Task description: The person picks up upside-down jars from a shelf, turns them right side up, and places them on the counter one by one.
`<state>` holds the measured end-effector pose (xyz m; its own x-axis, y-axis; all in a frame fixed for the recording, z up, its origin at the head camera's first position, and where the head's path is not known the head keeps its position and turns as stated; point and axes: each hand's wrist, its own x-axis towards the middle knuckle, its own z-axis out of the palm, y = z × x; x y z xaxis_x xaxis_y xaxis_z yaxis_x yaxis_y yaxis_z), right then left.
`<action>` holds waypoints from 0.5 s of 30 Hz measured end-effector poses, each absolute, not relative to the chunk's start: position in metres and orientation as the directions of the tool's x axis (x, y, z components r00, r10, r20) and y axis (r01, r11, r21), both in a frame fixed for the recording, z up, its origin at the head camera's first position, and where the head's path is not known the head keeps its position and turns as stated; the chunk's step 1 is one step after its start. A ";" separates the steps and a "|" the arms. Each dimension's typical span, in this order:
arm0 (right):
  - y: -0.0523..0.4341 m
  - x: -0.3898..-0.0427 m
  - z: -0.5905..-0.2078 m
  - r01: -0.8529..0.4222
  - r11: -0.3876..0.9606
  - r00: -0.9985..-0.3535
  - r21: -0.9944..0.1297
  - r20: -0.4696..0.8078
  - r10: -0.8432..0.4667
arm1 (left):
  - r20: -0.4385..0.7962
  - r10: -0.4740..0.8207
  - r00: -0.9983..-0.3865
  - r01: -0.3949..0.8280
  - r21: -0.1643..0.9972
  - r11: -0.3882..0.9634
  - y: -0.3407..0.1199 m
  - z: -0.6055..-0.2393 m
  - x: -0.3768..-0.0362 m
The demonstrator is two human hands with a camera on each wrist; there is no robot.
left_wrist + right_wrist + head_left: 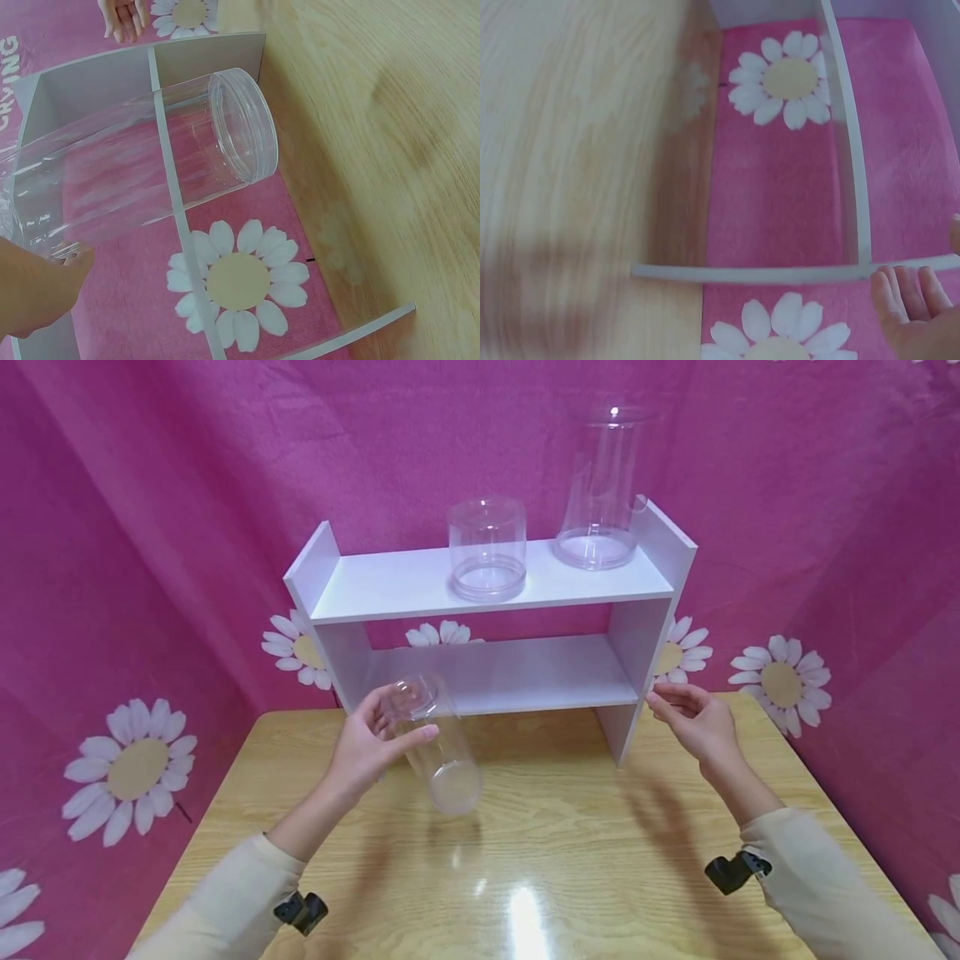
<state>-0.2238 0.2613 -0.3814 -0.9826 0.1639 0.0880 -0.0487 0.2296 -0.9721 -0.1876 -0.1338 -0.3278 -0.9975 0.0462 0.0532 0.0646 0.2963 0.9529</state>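
Note:
My left hand (363,745) grips a tall clear plastic jar (452,756) near its upper end, thumb across the front and fingers behind. The jar tilts above the table, its lower end toward the right. In the left wrist view the jar (105,165) crosses in front of the shelf, its ridged round end at the right. My right hand (701,727) hovers beside the shelf's right side panel with nothing in it, fingers loosely bent. Those fingertips (889,281) appear right by the panel's edge in the right wrist view.
A white two-tier shelf (420,585) stands at the back of the wooden table (555,827). On its upper board are a short clear jar (487,539) and, farther right, a taller one (596,493). Pink cloth (225,468) with daisies hangs around the table.

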 end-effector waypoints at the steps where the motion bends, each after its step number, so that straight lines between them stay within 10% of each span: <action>1: 0.259 -0.222 -0.382 -0.042 0.259 -0.985 -0.965 0.084 0.152 | 0.056 0.048 -0.997 0.068 0.954 0.293 -0.134 -0.328 -0.187; 15: 0.206 -0.217 -0.390 -0.056 0.198 -0.989 -0.979 0.027 -0.147 | 0.139 0.114 -0.984 0.158 0.971 0.178 -0.127 -0.317 -0.191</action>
